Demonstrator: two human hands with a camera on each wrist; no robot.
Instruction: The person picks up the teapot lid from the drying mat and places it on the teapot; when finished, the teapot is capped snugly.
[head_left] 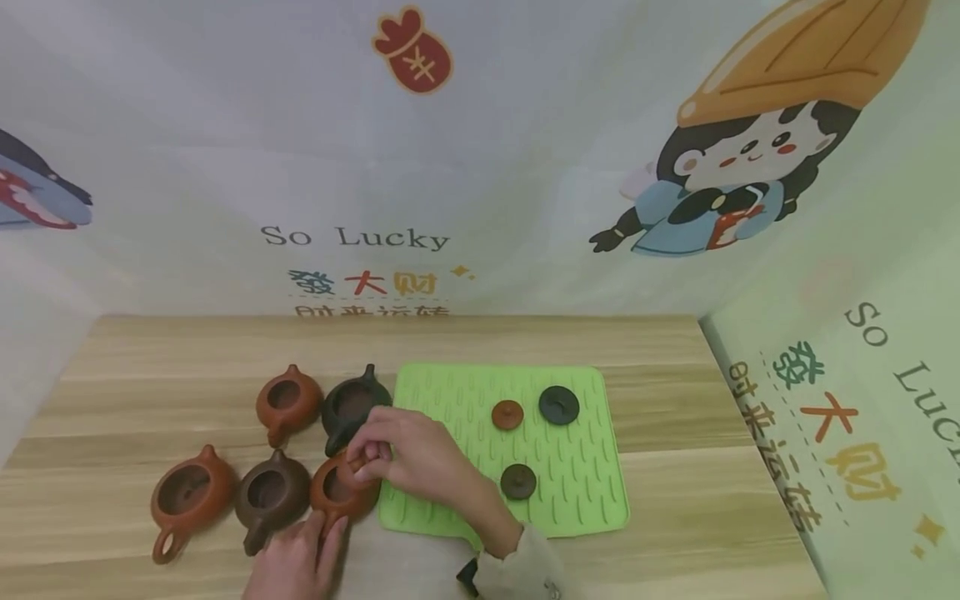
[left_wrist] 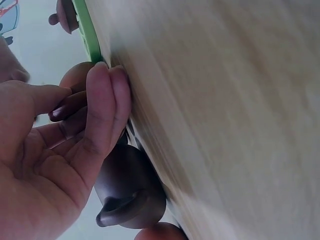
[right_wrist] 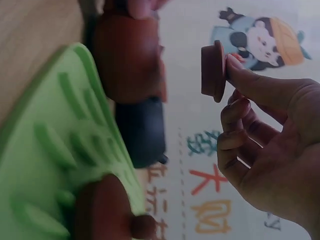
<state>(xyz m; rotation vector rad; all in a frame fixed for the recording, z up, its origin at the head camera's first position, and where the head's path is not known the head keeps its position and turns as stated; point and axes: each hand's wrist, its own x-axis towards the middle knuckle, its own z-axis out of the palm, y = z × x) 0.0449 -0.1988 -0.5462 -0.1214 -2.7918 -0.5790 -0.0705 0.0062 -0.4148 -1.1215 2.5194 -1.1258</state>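
A reddish-brown clay teapot [head_left: 363, 505] stands at the left edge of a green mat [head_left: 585, 508]. Its handle is pinched by my left hand [head_left: 292, 560], whose thumb and fingers also show in the left wrist view. Just over that teapot's opening, my right hand [head_left: 420, 458] holds a small reddish-brown lid [right_wrist: 214, 71] by its knob between thumb and fingers. In the right wrist view the lid is in the air, apart from the teapot. On the mat lie a red-brown lid [head_left: 507, 414], a black lid [head_left: 558, 405] and a dark brown lid [head_left: 518, 482].
Several other lidless teapots stand left of the mat: a black one [head_left: 332, 427], a small red one [head_left: 303, 408], a brown one [head_left: 295, 493] and a larger red one [head_left: 219, 483]. A printed white cloth [head_left: 487, 183] hangs behind the wooden table [head_left: 675, 517].
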